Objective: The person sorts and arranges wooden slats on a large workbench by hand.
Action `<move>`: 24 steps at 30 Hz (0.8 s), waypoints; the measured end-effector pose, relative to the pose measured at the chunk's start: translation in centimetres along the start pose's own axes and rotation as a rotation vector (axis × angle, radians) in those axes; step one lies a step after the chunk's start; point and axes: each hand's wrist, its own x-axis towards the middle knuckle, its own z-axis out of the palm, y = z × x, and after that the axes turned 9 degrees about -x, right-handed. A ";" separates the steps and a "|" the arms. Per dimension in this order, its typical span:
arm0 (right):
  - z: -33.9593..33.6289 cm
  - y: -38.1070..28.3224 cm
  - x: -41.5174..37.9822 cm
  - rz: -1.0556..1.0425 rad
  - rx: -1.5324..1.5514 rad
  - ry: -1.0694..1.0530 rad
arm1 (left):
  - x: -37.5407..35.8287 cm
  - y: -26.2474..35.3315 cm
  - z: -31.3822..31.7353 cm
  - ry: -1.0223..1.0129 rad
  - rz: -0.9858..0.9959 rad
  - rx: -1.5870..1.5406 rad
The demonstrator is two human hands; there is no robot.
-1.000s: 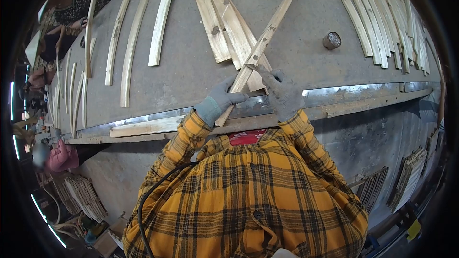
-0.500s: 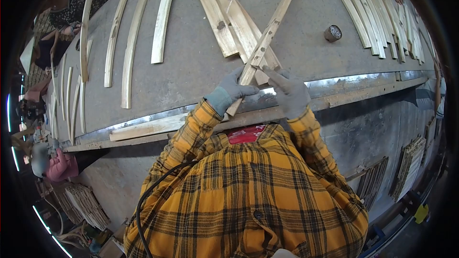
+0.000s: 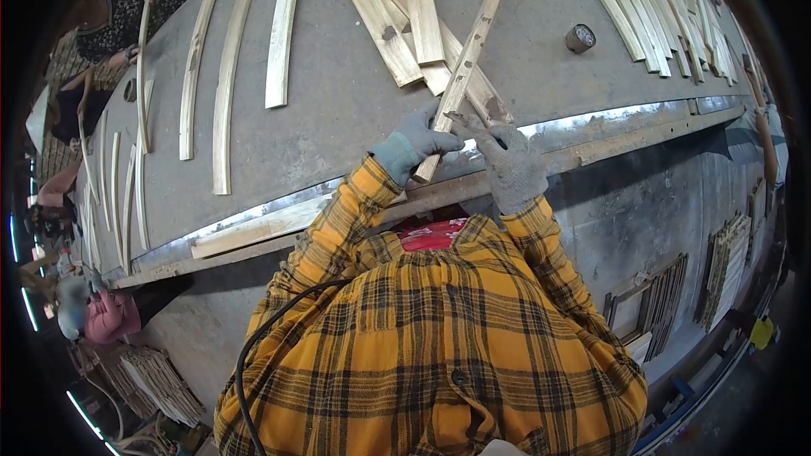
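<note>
My left hand (image 3: 416, 145), in a grey glove with a blue-green cuff, is wrapped round the lower part of a narrow wooden slat (image 3: 470, 55). The slat slants up and away over the table and has several dark brown spots along its face. My right hand (image 3: 505, 156), also gloved in grey, is beside the slat with its index finger stretched out to the wood. That fingertip looks dark and stained. Beyond my hands lie several overlapping boards (image 3: 369, 21), and a shorter-looking board (image 3: 421, 13) rests across them.
A small tin (image 3: 580, 38) of dark stuff stands to the right on the grey table (image 3: 541, 76). Many slats (image 3: 625, 13) lie at the far right, with several more (image 3: 232, 93) at left. Another board (image 3: 262, 228) lies along the metal-edged front. Other people (image 3: 110, 312) are at the left.
One more board now lies across the overlapping boards ahead. My right hand's fingers have shifted slightly at the slat, and the view has moved a little.
</note>
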 end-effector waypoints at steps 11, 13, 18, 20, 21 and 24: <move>-0.4 -0.5 -0.2 0.010 -0.049 0.009 | 0.5 -0.3 -0.4 -0.003 0.069 0.101; -2.1 -0.1 -0.4 0.125 0.276 -0.163 | 0.5 -1.2 0.1 0.069 0.178 0.202; -0.4 2.7 2.7 0.795 0.996 -0.056 | -1.2 -2.8 2.7 0.244 0.310 0.569; 6.0 6.3 3.3 0.781 1.627 -0.030 | -2.2 -2.3 5.0 0.267 0.243 0.651; 8.8 9.5 3.4 0.712 1.934 -0.153 | -1.8 -2.2 6.7 0.321 0.156 0.733; 0.8 7.6 6.1 0.719 0.910 -0.100 | 0.5 -3.4 10.1 0.361 0.329 0.729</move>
